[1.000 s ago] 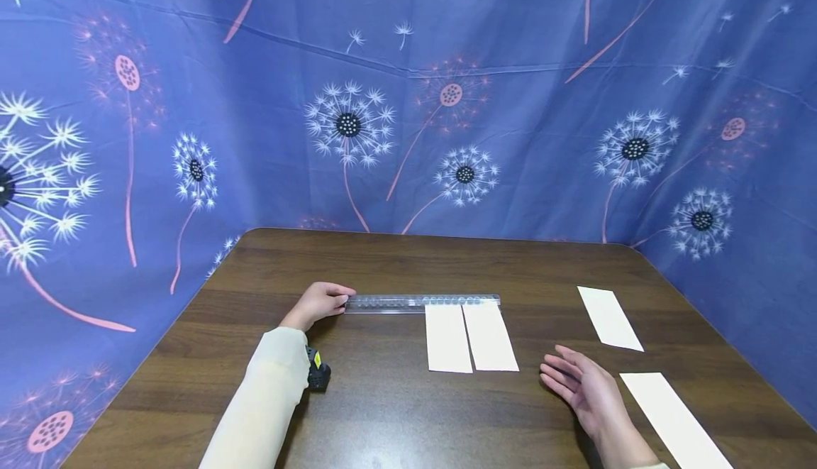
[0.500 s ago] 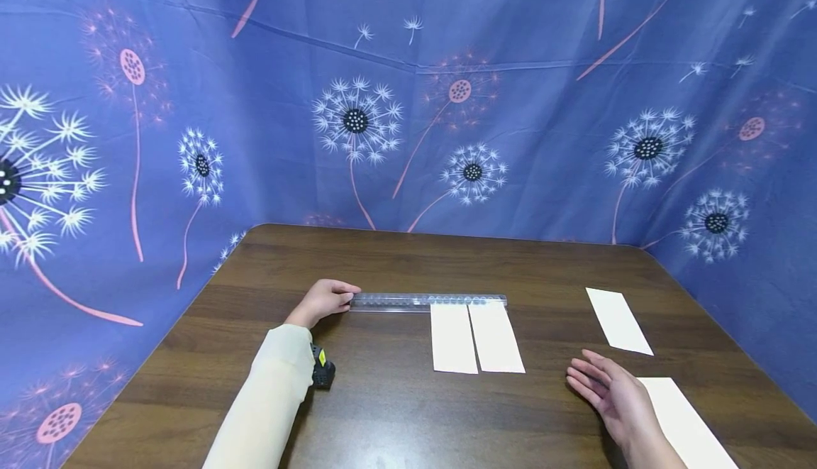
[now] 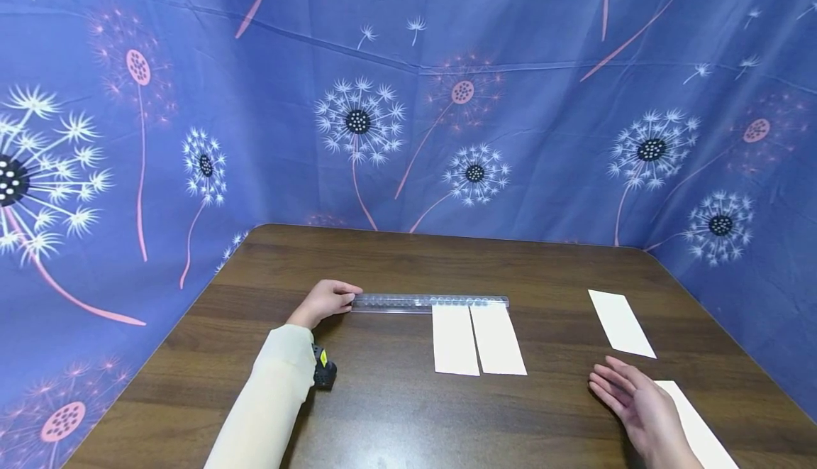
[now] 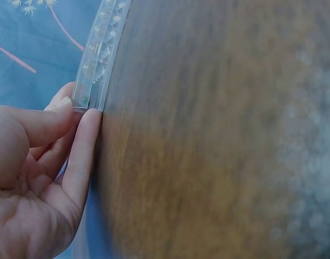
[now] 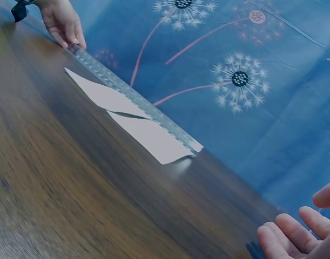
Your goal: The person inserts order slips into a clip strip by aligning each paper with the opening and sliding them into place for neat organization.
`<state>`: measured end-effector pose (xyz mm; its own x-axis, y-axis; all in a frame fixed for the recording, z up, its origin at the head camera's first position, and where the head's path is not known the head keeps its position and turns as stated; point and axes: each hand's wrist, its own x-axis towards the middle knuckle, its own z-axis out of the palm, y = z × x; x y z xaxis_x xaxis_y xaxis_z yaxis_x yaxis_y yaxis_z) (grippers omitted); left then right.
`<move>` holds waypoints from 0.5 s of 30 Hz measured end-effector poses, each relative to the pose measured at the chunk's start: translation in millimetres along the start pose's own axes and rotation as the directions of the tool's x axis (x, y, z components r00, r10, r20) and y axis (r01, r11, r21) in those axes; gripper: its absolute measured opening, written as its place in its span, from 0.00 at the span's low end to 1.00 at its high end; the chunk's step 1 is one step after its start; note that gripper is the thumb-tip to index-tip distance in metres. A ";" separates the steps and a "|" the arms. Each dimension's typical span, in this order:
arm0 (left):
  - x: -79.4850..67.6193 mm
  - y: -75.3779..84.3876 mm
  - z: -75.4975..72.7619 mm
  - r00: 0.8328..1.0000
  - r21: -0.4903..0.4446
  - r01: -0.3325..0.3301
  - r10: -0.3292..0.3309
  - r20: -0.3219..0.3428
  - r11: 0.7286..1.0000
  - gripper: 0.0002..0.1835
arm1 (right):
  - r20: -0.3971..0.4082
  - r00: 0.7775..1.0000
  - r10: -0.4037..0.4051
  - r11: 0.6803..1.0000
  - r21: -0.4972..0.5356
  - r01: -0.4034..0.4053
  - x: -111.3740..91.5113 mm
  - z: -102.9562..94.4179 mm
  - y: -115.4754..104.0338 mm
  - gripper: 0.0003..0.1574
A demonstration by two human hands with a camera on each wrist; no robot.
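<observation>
A long clear plastic ruler (image 3: 408, 303) with a row of round shapes lies across the table. My left hand (image 3: 324, 301) pinches its left end between thumb and fingers, as the left wrist view shows close up at the ruler's end (image 4: 92, 81). Two white paper strips (image 3: 455, 341) lie side by side, their upper ends at the ruler. My right hand (image 3: 641, 409) holds nothing; its fingers are relaxed and slightly bent. It hovers beside a long white paper strip (image 3: 698, 426), covering part of it. In the right wrist view only the right hand's fingers (image 5: 294, 232) show.
A shorter white paper piece (image 3: 622, 323) lies farther back on the right of the brown wooden table (image 3: 415, 419). A black device (image 3: 324, 370) is worn at the left wrist. Blue dandelion-print cloth (image 3: 408, 100) hangs behind and beside the table.
My right hand has moved right and a little nearer, now covering part of the long paper strip. The left hand stays on the ruler's end. The head view has shifted slightly.
</observation>
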<state>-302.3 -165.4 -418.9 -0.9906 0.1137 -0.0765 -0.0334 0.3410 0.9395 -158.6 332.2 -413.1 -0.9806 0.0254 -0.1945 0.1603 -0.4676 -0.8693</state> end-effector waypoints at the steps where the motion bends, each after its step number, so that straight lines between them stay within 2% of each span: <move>1: 0.2 -0.1 0.2 1.000 0.002 0.000 0.000 0.001 1.000 0.12 | 0.006 1.000 -0.006 1.000 0.004 0.006 -0.6 -2.4 -0.6 0.27; 10: 1.2 -1.5 0.3 1.000 0.002 -0.002 0.002 0.006 1.000 0.12 | 0.015 0.998 -0.067 0.993 0.096 0.066 -5.8 -16.3 -6.3 0.22; 15: 1.0 -2.2 -0.8 1.000 -0.002 -0.013 0.013 0.009 1.000 0.12 | -0.023 0.993 -0.115 0.991 0.065 0.116 -7.9 -20.7 -7.9 0.21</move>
<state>-303.3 -166.8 -420.8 -0.9896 0.1270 -0.0673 -0.0207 0.3378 0.9410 -149.8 354.0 -414.1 -0.9896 0.0994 -0.1040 0.0378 -0.5180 -0.8546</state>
